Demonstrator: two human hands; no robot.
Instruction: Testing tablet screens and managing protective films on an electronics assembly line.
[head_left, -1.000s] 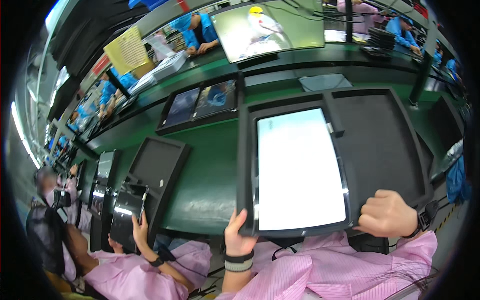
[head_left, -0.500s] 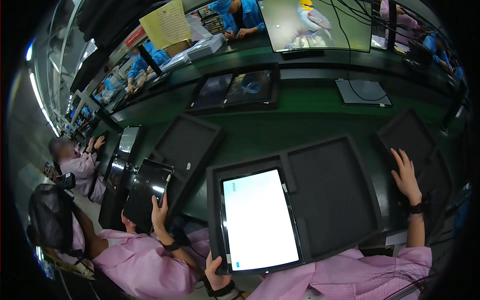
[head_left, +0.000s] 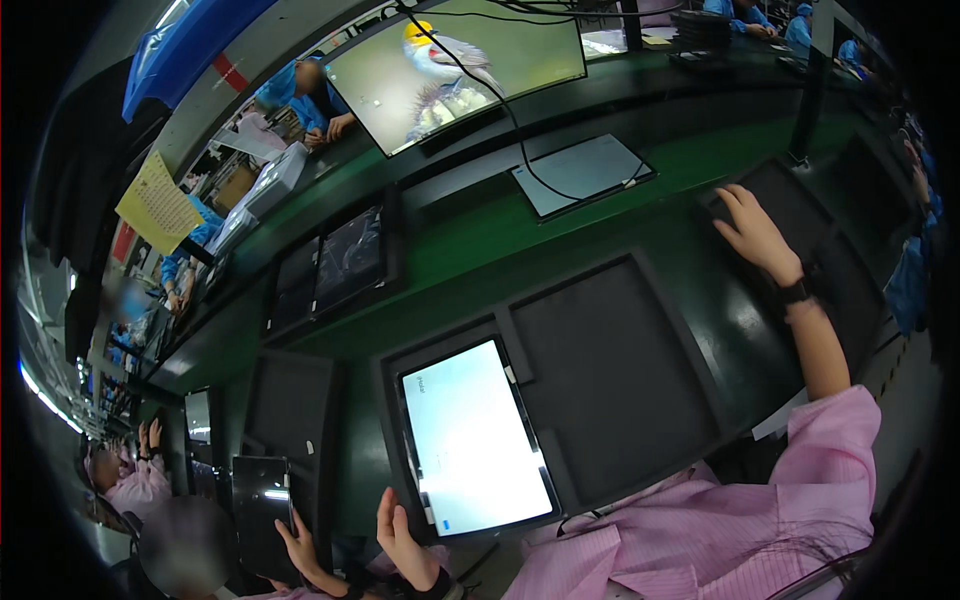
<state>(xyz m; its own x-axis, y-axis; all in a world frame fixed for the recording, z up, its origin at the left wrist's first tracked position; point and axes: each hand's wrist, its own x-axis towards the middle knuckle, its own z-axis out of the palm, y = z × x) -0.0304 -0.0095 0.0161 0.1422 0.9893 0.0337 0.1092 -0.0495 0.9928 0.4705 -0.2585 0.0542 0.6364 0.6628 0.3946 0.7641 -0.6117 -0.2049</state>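
Unclenched, well apart | left hand (head_left: 408, 548): 7 o'clock of black tray (head_left: 610, 375) with lit tablet (head_left: 480, 440) | right hand (head_left: 758, 238): its 2 o'clock, over second tray (head_left: 795, 196) | contact unclear

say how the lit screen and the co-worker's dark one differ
The lit screen glows white; the dark screen is nearly black. The lit screen lies in the left compartment of the near tray, while the dark screen has a co-worker's hand at its right edge. Both are flat and rectangular.
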